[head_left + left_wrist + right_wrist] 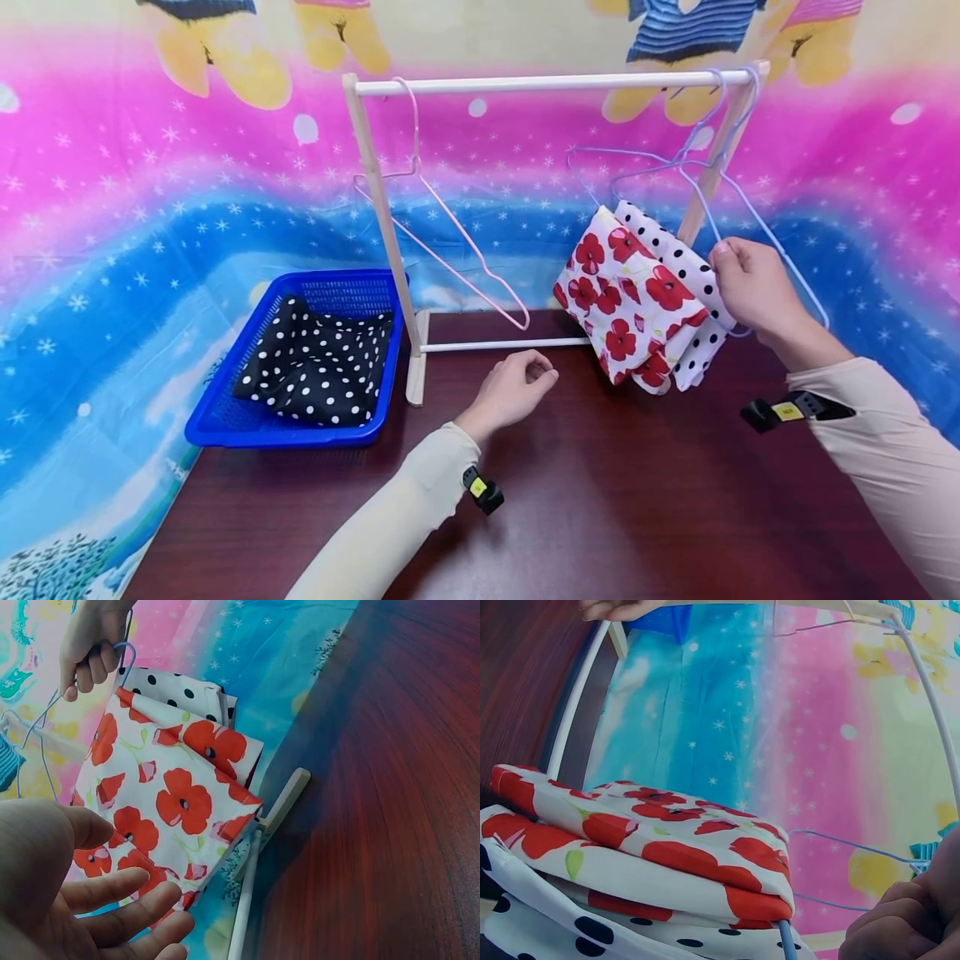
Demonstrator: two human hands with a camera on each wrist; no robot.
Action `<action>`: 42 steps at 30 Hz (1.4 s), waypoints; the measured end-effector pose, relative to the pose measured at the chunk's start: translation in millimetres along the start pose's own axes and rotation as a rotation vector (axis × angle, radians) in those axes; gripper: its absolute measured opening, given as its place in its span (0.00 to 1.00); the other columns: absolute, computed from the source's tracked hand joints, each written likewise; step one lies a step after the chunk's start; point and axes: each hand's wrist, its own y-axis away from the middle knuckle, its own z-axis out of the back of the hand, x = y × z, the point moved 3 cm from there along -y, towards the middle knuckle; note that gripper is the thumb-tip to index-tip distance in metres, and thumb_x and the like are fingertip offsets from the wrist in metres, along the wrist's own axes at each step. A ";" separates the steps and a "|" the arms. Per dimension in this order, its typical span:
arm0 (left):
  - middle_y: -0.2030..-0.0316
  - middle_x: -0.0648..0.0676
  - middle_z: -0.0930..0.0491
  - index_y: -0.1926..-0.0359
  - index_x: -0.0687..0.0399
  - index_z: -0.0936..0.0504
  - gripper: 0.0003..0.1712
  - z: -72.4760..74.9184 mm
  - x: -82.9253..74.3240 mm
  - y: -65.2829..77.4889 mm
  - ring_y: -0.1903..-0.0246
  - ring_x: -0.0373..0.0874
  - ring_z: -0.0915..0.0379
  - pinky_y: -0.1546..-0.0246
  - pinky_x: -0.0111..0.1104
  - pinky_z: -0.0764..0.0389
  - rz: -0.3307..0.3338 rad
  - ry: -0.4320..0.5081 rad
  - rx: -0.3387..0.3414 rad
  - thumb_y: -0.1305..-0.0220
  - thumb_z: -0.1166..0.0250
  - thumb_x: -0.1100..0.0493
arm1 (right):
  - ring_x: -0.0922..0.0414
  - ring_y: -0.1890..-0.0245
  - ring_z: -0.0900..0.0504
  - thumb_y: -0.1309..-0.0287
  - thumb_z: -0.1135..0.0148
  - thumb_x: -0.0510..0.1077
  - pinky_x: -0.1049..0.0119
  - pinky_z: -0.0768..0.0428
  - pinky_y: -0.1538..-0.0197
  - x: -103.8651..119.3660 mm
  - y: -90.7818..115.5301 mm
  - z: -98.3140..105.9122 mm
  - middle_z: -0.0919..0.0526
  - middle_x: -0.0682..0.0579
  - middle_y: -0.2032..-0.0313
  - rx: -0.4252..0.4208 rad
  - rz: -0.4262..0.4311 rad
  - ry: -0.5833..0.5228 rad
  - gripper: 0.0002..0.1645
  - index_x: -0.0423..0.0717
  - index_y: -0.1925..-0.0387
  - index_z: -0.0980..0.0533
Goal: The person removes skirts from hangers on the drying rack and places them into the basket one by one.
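My right hand (757,287) grips the side of a purple wire hanger (697,204) at the right end of the rack. A folded white cloth with red flowers (618,287) hangs over that hanger's lower part. Behind it, a white cloth with black dots (675,258) hangs on a second purple hanger (780,242). In the right wrist view the two cloths (682,862) lie close together beside the curled fingers. My left hand (513,387) is held above the table with loosely bent fingers and nothing in them; the left wrist view shows its palm (45,870) near the flowered cloth.
A wooden rack with a white top rail (540,83) stands on the dark red table (570,500). On its left end hangs a bare pink hanger (480,258). Left of the rack, a blue basket (217,417) holds a black cloth with white dots (322,358).
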 end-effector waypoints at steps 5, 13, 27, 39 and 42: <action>0.63 0.45 0.15 0.55 0.46 0.16 0.11 -0.4 -1.3 -0.2 0.65 0.35 0.21 0.59 0.30 0.22 0.001 -0.003 -0.013 0.30 0.37 0.47 | 0.60 0.87 0.40 0.21 0.64 0.53 0.61 0.39 0.85 4.0 1.6 -0.1 0.39 0.59 0.86 0.008 -0.008 -0.027 0.27 0.38 0.70 0.31; 0.60 0.47 0.16 0.52 0.47 0.17 0.12 -2.8 -2.9 -2.4 0.63 0.37 0.22 0.58 0.31 0.20 0.007 0.016 -0.010 0.29 0.37 0.47 | 0.60 0.85 0.41 0.21 0.64 0.54 0.61 0.39 0.83 10.0 1.3 -4.2 0.40 0.58 0.86 0.014 0.016 0.000 0.28 0.37 0.71 0.32; 0.59 0.47 0.15 0.52 0.46 0.17 0.12 -13.7 4.5 -13.7 0.59 0.39 0.20 0.55 0.35 0.19 0.058 0.063 -0.020 0.28 0.39 0.48 | 0.59 0.85 0.42 0.20 0.64 0.55 0.61 0.41 0.83 17.7 2.2 -10.7 0.40 0.56 0.85 0.045 0.017 0.024 0.29 0.40 0.73 0.34; 0.57 0.48 0.14 0.53 0.46 0.17 0.12 -20.9 15.9 -20.1 0.58 0.40 0.20 0.52 0.37 0.19 0.113 0.101 -0.028 0.28 0.40 0.48 | 0.62 0.87 0.43 0.20 0.64 0.52 0.63 0.40 0.84 22.7 -0.6 -17.9 0.41 0.57 0.87 0.056 0.022 0.016 0.28 0.42 0.77 0.34; 0.57 0.49 0.14 0.53 0.46 0.16 0.11 -21.7 18.6 -20.5 0.58 0.40 0.21 0.52 0.37 0.19 0.125 0.110 -0.031 0.28 0.40 0.48 | 0.61 0.87 0.42 0.21 0.63 0.52 0.63 0.40 0.84 24.8 -0.1 -18.7 0.40 0.56 0.86 0.061 0.026 0.016 0.28 0.43 0.78 0.35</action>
